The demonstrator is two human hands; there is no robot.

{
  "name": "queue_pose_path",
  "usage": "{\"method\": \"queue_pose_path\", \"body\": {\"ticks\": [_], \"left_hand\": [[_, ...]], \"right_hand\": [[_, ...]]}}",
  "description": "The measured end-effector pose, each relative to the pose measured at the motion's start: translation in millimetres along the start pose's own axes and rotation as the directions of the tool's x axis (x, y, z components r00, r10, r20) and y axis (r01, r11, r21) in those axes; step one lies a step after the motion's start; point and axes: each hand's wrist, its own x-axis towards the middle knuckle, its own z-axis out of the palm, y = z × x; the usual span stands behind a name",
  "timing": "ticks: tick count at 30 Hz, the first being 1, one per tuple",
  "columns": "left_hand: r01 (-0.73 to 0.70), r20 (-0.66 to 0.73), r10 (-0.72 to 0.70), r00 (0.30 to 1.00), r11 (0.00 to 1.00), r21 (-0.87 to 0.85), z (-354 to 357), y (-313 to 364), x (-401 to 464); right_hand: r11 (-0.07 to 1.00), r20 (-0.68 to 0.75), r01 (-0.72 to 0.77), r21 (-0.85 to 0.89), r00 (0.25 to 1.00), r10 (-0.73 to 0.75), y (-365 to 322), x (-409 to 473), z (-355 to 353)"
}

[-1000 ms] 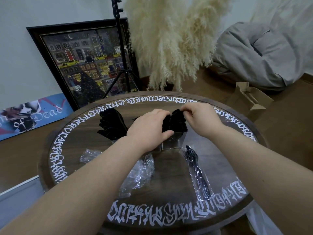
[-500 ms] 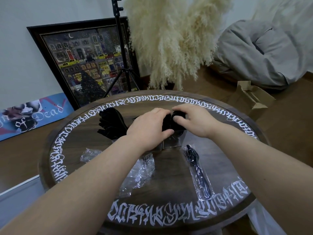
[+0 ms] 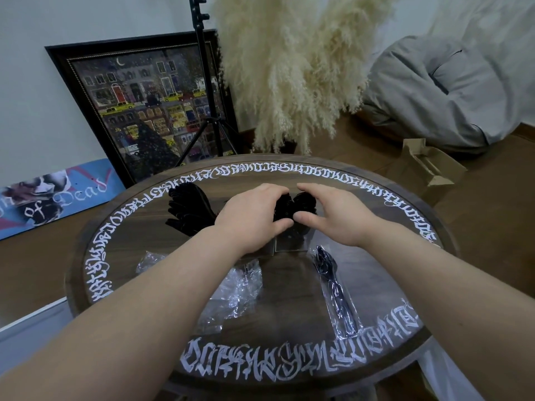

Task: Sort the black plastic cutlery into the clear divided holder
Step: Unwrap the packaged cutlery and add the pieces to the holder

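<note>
cutlery between both hands

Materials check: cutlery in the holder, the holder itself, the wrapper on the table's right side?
Cutlery: glossy black, looks like moulded plastic. Holder: clear rigid walls with reflective edges, probably acrylic. Wrapper: thin clear film, crinkled with bright glints; black pieces sealed inside.
</note>
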Motion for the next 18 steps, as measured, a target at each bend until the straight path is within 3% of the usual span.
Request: {"method": "queue_pose_path", "body": {"ticks": [4, 11, 14, 18], "left_hand": [[-0.032, -0.048, 0.033, 0.998, 0.999, 0.017, -3, 5, -3], [-0.153, -0.281, 0.14, 0.949, 0.988, -0.025, -1, 21, -32], [-0.191, -0.324, 0.172, 0.931, 0.981, -0.029, 13, 26, -51], [-0.161, -0.227, 0.147, 0.963, 0.986, -0.042, 36, 31, -77]], "right_hand": [[0.998, -0.095, -0.035, 0.043, 0.995, 0.039, 3, -11, 0], [0.978, -0.33, -0.198, 0.065, 0.921, 0.209, 24, -55, 11], [0.941, -0.247, -0.337, 0.03, 0.91, 0.333, 28, -78, 21], [0.845, -0.008, -0.526, -0.095, 0.849, 0.528, 28, -102, 40]]}}
